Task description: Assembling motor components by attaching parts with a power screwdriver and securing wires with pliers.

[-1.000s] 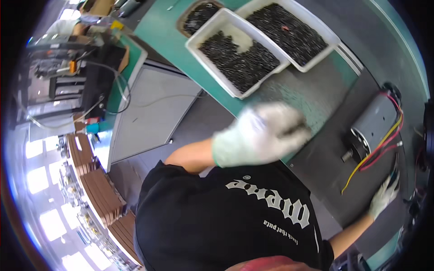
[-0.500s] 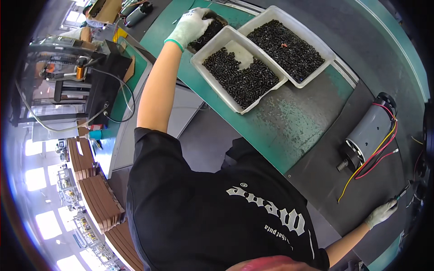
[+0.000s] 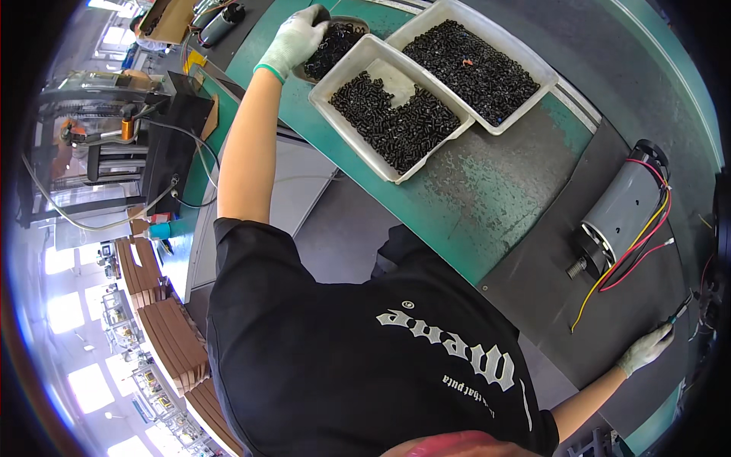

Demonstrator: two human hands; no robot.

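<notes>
Apparently picking black parts (image 3: 339, 47) from the round bowl (image 3: 365, 23) just right of the left grip (image 3: 300, 36), being unable to tell its finger gap; holding a slim tool (image 3: 682, 307) in the right grip (image 3: 646, 350); probably calling for a precise pinch next.

Left hand (image 3: 295, 39) gone out to small bowl (image 3: 368, 27). Last half-second: shifted to bowl's left rim, more black parts (image 3: 333, 47) showing.
</notes>
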